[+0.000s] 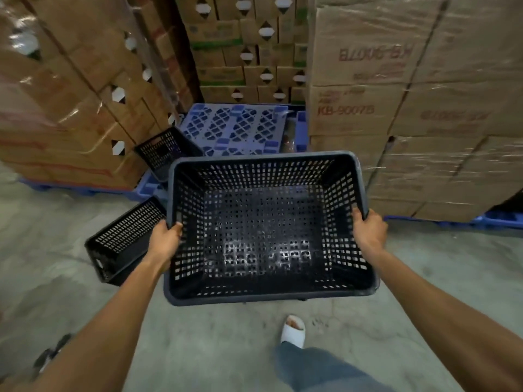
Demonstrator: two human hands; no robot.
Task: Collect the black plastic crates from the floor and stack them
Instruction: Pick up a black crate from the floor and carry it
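Note:
I hold a black perforated plastic crate (263, 222) upright in front of me, above the concrete floor, its open top facing me. My left hand (165, 240) grips its left rim and my right hand (368, 230) grips its right rim. A second black crate (124, 241) lies tipped on its side on the floor just left of the held one. A third black crate (164, 149) sits tilted further back, leaning at the base of the left carton stack, partly hidden by the held crate.
Shrink-wrapped carton stacks rise on the left (70, 94) and right (410, 108), on blue pallets. A loose blue pallet (235, 127) leans between them, ahead. My foot in a white slipper (293, 331) stands on the grey floor below the crate.

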